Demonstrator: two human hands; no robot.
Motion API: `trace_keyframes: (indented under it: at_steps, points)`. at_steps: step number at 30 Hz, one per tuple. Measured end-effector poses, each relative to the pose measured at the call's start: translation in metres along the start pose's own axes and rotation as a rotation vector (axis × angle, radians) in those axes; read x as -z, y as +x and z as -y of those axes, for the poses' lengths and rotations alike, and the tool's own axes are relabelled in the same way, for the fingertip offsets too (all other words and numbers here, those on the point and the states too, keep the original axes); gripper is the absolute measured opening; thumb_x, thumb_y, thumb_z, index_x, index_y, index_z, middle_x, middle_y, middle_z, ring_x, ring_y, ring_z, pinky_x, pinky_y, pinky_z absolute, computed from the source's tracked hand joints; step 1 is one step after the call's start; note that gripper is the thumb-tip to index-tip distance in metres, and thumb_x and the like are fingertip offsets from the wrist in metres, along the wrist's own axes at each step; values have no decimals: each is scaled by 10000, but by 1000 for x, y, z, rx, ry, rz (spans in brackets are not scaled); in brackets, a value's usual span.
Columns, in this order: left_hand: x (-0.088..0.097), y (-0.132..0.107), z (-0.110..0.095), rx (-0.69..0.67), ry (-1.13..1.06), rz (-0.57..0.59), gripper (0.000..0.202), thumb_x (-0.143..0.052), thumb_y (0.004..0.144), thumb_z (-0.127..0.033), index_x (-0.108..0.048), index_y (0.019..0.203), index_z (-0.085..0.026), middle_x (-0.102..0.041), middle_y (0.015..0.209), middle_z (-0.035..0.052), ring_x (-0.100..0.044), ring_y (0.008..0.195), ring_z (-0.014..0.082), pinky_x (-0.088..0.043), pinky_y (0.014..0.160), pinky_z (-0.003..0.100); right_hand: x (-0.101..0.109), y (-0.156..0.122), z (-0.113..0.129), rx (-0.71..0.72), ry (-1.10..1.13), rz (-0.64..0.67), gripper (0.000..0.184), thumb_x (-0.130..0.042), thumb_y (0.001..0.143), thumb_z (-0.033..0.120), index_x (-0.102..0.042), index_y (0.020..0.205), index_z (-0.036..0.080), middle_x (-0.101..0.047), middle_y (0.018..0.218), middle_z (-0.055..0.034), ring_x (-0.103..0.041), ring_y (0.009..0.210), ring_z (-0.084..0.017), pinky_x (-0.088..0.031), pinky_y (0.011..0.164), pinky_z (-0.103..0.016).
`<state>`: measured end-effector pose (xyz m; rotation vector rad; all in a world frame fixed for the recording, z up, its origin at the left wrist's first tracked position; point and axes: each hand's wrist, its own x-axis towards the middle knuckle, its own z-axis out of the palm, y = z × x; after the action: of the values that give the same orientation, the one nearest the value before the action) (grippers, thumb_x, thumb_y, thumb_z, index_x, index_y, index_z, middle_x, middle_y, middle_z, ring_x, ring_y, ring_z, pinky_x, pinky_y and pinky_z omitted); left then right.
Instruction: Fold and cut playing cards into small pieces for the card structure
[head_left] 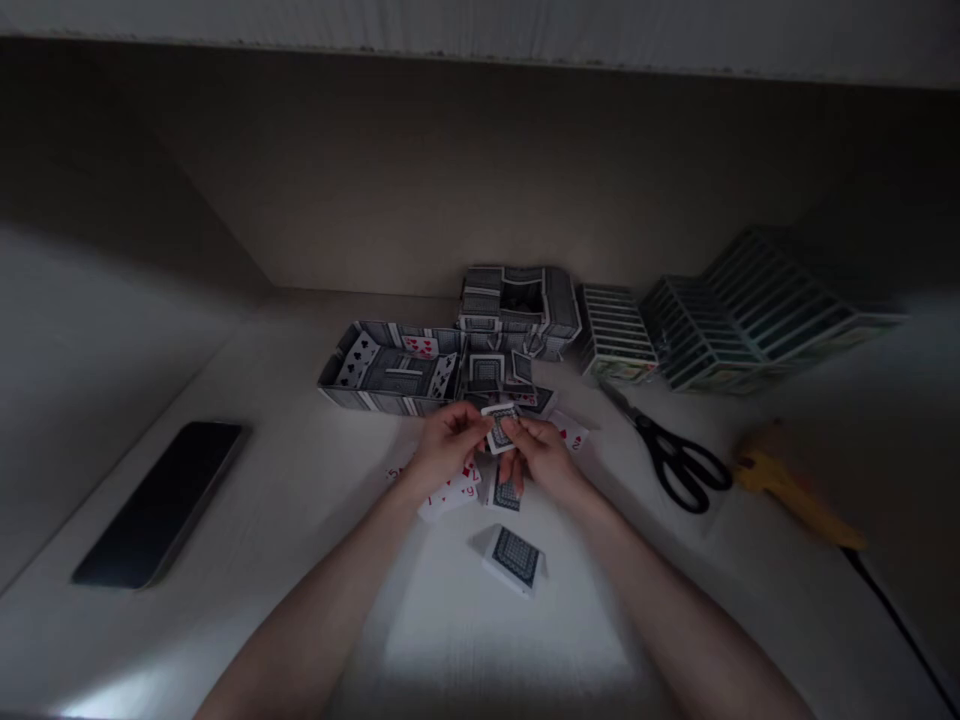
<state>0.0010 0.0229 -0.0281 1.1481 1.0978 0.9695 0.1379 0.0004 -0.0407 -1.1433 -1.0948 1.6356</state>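
Left hand [448,440]: grasps the left side of the pinched card [501,430] between thumb and fingers, in front and to the right of the open box [382,401].
Right hand [538,450]: grasps the same piece from its right side, thumb over the patterned back; points other fingers down toward the lower card.
Pinched card: shows a dark patterned back with a pale border; sits between both hands, near the right front corner of the open box.
Lower card [506,497]: lies farther forward of the open box, partly covered by right-hand fingers; cannot tell whether touched by them.
Folded card [515,560]: rests pattern up, nearer the body and well forward of the open box.
Face-up cards [450,495]: lie overlapped in front of the open box, red marks showing, partly behind the left wrist.
Small card pieces [487,370]: stand just beside the open box, on its right.
Card structure [517,325]: stands behind and to the right of the open box, with a gap in its top.
Ribbed blocks [619,335]: stand in a row farther right of the open box.
Scissors [664,445]: lie well to the right of the open box, black handles toward the body.
Yellow corded tool [802,495]: lies farthest right of the open box, blurred.
Phone [161,505]: lies dark-faced, forward and left of the open box.
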Motion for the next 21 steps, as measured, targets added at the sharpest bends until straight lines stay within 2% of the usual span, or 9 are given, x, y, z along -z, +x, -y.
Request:
trace_keyframes:
  at_steps: [4, 7, 11, 16, 21]
  points:
    - [1, 1, 1, 18, -32, 35, 253, -614, 671, -329, -450, 579, -160, -459, 416, -87, -319, 289, 22, -217, 320, 154, 2, 0, -1, 10, 67, 5, 430, -518, 733, 563, -546, 654, 141, -595, 420, -6, -485, 255, -111, -332, 263, -188]
    - [3, 2, 1, 36, -45, 67, 269, -614, 671, -345, -442, 578, -160, -461, 418, -85, -324, 289, 21, -219, 317, 151, 2, 1, -1, 51, 89, -56, 414, -530, 745, 533, -553, 623, 139, -596, 435, -9, -464, 255, -94, -331, 260, -189]
    - [5, 1, -1, 57, -17, 134, 296, -613, 669, -376, -442, 567, -158, -463, 417, -78, -337, 296, 24, -220, 316, 152, 1, 2, -1, 134, 87, -167, 310, -613, 711, 460, -523, 664, 167, -569, 428, 40, -422, 262, -68, -315, 255, -172]
    - [3, 0, -2, 50, -14, 115, 296, -613, 663, -380, -438, 570, -160, -461, 429, -80, -335, 309, 24, -239, 323, 150, -1, 1, -1, 140, 51, -162, 304, -605, 709, 465, -481, 706, 188, -539, 396, 69, -378, 242, -57, -264, 236, -158]
    - [1, 0, -2, 40, 18, 91, 303, -615, 658, -389, -441, 566, -159, -449, 425, -78, -322, 320, 25, -238, 326, 152, -2, 2, -2, 117, 54, -166, 314, -594, 706, 476, -457, 701, 194, -534, 400, 68, -385, 247, -63, -274, 238, -165]
